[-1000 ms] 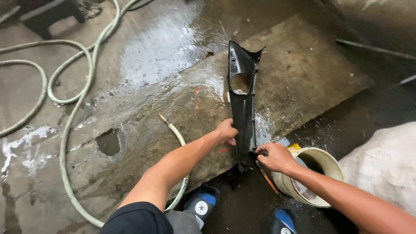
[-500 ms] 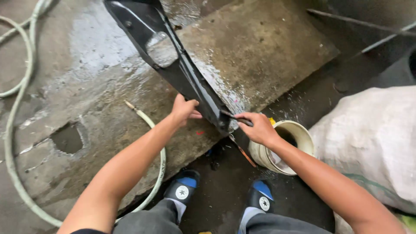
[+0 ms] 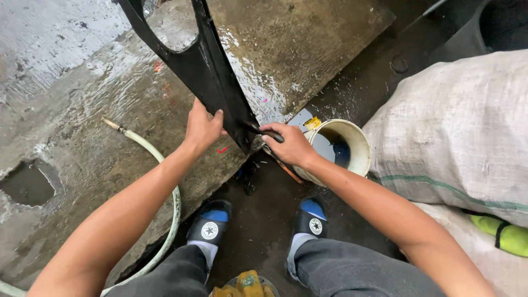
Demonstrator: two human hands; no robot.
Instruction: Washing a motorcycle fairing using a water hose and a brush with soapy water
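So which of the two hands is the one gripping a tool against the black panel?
The right hand: it closes round a dark-handled tool laid on the black panel's lower tip. The left hand holds only the panel's edge, with no tool.

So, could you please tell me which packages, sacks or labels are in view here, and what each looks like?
Woven sack: right side, bulky, off-white with a thin green stripe.
Bucket: beside the right hand, round, cream, dark liquid inside.
Yellow tag: at the bucket's rim, small, crumpled.
No signs or screens.
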